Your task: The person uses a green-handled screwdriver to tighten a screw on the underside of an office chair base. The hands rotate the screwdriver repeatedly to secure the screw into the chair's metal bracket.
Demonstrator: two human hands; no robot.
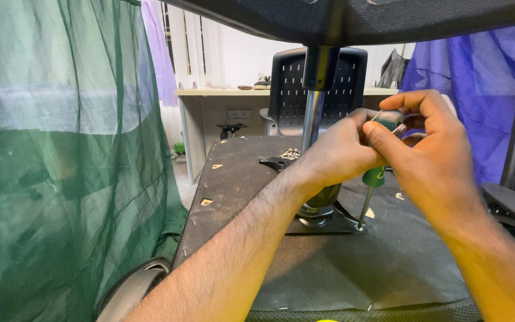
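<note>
Screwdriver (374,179) work on a chair base — tip sits on a screw at the plate's (323,225) 3 o'clock corner, just right of the post (312,119). Both hands clamp the handle: left hand (335,156) fingers wrapped around it, right hand (430,149) fingers pinching the top. Looks mid-turn; next probably needs steady downward pressure. Long axis near upright, tip at 6 o'clock, handle tilted slightly toward 1.
</note>
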